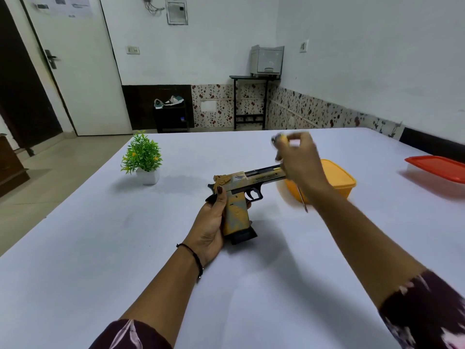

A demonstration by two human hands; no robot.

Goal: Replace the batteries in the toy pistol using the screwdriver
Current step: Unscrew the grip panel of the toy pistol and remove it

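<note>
Plastic pistol (239, 190) looks light and stiff, so my left hand (214, 222) just wraps the grip, holding it over the table (100, 248), while my right hand (299, 162) curls round the screwdriver (302, 200) by the barrel.

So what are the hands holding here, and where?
Left hand grips the toy pistol by its grip; right hand holds the screwdriver by its handle, shaft down.

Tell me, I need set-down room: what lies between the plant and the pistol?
Head view: only bare white table between plant and pistol.
</note>
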